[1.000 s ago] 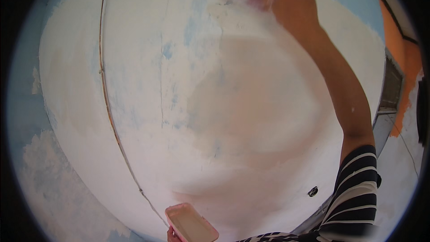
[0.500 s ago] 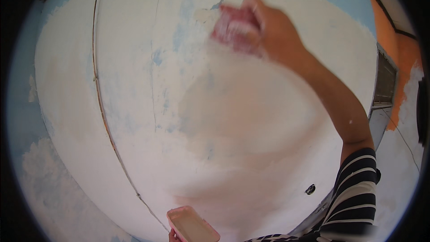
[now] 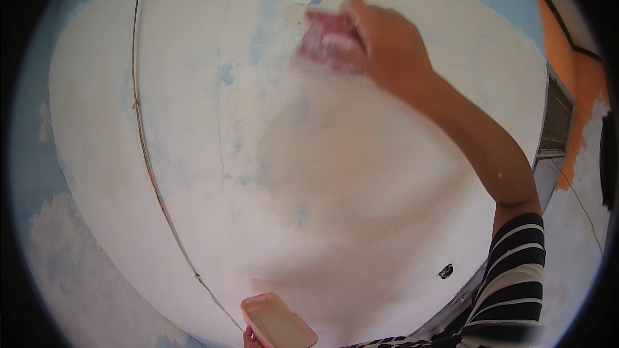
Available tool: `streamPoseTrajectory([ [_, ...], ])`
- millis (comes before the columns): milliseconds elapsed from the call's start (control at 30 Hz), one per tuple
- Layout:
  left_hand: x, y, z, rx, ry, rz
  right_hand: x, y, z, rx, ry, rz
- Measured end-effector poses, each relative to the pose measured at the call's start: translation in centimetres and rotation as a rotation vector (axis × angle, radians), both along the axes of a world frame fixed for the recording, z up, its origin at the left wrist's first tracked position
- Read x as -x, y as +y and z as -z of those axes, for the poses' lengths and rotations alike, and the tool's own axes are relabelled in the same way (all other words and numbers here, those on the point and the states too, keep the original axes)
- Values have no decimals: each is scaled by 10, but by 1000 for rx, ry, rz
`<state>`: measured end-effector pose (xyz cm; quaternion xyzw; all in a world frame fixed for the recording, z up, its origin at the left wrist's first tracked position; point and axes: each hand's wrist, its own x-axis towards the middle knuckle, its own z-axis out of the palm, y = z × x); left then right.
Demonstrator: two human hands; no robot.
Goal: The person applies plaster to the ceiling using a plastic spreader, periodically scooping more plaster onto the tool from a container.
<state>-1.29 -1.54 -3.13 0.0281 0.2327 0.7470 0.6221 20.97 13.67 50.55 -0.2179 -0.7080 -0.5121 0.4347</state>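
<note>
My right hand (image 3: pixel 394 45) is raised high against the wall, its fingers closed on a reddish-pink pad (image 3: pixel 327 44) smeared with white. Motion blurs the pad, so I cannot tell whether it is cloth, sponge or plastic. Low in the picture, my left hand (image 3: pixel 249 339) grips the left side of a pink rectangular tray (image 3: pixel 311 330) with pale, creamy liquid in it; most of that hand is out of view. In front of me, the wall (image 3: pixel 361 148) carries an off-white coat with a damp-looking beige area below the pad. Small blue patches (image 3: pixel 225 74) show through.
A thin cable (image 3: pixel 143 148) runs down the wall on the left. A dark hole or fitting (image 3: pixel 446 271) sits low on the right. Farther right are a framed opening (image 3: pixel 556 116) and an orange wall section (image 3: pixel 560 32). Blue paint (image 3: pixel 32 154) borders the left side.
My right hand and the pad have shifted slightly left and a little down on the wall, baring more of a small blue-grey patch above. The tray has hardly moved.
</note>
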Motion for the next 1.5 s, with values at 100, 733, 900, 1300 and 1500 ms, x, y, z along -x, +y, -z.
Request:
streamPoseTrajectory([
  [100,0,3,3,1,-5,17,-25,3,-60,-139,267,-92],
  [733,14,-18,-21,-35,365,-153,11,-36,384,946,-359,-1067],
  [900,40,-13,20,248,919,-251,29,-20,407,1105,-403,-1211],
  [1300,35,-12,-3,20,158,-68,65,-16,424,1335,-624,-1266],
  [1500,30,-13,-14,200,312,-114,73,-12,437,1356,-690,-1212],
])
